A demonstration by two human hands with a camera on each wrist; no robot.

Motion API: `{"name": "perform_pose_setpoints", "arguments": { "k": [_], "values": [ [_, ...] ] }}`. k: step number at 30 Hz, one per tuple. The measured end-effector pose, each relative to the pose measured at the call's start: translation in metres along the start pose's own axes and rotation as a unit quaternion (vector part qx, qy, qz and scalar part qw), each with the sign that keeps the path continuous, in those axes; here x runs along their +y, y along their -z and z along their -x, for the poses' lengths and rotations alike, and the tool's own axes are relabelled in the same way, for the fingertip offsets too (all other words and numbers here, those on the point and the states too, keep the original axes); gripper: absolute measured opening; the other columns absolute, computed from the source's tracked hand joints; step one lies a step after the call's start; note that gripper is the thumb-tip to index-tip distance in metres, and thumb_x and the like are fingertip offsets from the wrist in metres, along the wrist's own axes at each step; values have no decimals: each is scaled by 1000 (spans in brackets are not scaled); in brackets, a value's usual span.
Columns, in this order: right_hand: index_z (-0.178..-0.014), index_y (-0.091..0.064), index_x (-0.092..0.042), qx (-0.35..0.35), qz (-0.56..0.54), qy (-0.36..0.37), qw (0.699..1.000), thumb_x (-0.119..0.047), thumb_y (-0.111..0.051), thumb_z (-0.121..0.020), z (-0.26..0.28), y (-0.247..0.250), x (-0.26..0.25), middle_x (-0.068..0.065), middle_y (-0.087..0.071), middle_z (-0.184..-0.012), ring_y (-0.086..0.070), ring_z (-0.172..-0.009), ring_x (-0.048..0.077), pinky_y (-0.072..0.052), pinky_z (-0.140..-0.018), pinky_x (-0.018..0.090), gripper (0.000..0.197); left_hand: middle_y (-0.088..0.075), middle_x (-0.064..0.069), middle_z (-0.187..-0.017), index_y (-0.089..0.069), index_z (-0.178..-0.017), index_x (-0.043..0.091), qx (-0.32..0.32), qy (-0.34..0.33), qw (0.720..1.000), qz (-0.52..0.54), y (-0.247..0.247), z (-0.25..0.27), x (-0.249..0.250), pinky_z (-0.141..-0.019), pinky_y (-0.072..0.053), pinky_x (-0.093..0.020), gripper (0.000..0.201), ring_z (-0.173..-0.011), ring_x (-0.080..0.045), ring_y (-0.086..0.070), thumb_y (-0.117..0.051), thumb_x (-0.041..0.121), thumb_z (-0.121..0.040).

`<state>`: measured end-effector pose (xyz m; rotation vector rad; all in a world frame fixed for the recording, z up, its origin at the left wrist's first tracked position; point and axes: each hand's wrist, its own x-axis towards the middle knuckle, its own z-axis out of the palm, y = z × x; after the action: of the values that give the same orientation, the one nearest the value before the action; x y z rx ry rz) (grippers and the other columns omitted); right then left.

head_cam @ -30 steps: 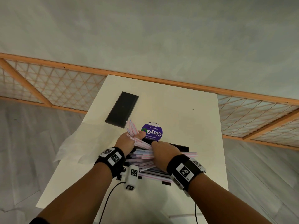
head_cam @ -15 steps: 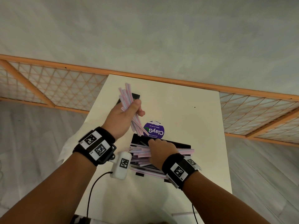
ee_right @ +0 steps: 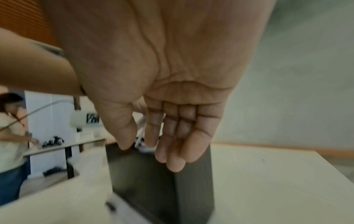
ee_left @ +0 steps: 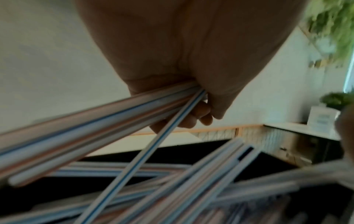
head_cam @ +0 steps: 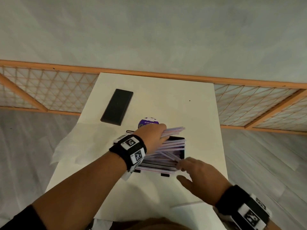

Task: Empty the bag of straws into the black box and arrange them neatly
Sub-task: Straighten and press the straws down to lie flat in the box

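The black box (head_cam: 181,154) stands on the white table (head_cam: 166,100), piled with pink- and blue-striped straws (head_cam: 166,146) lying crosswise and unevenly. My left hand (head_cam: 154,135) grips a bundle of straws (head_cam: 174,130) held sideways over the box's far edge. The left wrist view shows the bundle (ee_left: 95,121) clamped in my curled fingers (ee_left: 199,115) above the loose pile. My right hand (head_cam: 191,168) is at the box's right end, fingers straight and touching straw tips. In the right wrist view its fingers (ee_right: 172,136) hang straight against the box (ee_right: 145,181). The emptied clear bag (head_cam: 69,146) lies to the left.
A flat black lid (head_cam: 117,107) lies at the table's far left and a round purple tub (head_cam: 147,122) sits just behind the box. A wooden lattice rail (head_cam: 49,97) runs behind the table. Another person (ee_right: 11,128) stands at a table in the background.
My left hand, which had lifted a bundle of straws up and to the left, has brought it down sideways over the box. My right hand moved off the pile to the box's right end.
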<state>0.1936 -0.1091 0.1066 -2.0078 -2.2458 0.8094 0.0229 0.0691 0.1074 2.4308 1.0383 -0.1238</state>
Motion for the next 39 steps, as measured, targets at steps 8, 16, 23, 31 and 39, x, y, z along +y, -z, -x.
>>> {"name": "perform_pose_setpoints", "arguments": {
  "k": [8, 16, 23, 31, 39],
  "values": [
    [-131, -46, -21, -166, 98, -25, 981, -33, -60, -90, 18, -125, 41, 6, -45, -132, -50, -117, 31, -47, -91, 42, 45, -56, -7, -112, -54, -115, 14, -71, 5, 994, -87, -45, -14, 13, -84, -51, -43, 42, -99, -29, -58, -60, 50, -93],
    [-110, -59, -23, -161, 120, -38, 979, -22, -71, -73, 15, -177, 52, 6, -58, -111, -61, -91, 31, -55, -68, 44, 39, -56, 5, -116, -55, -121, 23, 26, -5, 999, -26, -47, 3, 2, -90, -50, -32, 49, -105, -14, -54, -68, 55, -85],
    [-89, -68, -25, -129, 153, -10, 980, -21, -47, -78, 5, -178, 55, 2, -67, -91, -62, -75, 24, -54, -61, 37, 24, -55, 11, -115, -57, -119, 26, 51, 40, 997, 36, -39, 23, -1, -91, -48, -26, 49, -104, -8, -54, -77, 50, -81],
    [-95, -58, -18, -98, 115, 46, 987, -16, -49, -81, -1, -142, 38, 5, -66, -88, -67, -76, 31, -47, -67, 40, 17, -52, 12, -115, -57, -116, 29, 116, 95, 986, 78, -37, 47, -7, -90, -52, -27, 27, -102, -6, -55, -67, 38, -92],
    [-99, -62, -24, 172, -44, 149, 973, -28, -56, -96, -32, -30, -5, -5, -63, -92, -57, -75, 14, -47, -62, 30, 8, -54, 10, -111, -60, -111, 30, 221, 184, 953, 91, -28, 82, -48, -93, -51, -33, 21, -102, -9, -55, -67, 33, -91]
  ]
}}
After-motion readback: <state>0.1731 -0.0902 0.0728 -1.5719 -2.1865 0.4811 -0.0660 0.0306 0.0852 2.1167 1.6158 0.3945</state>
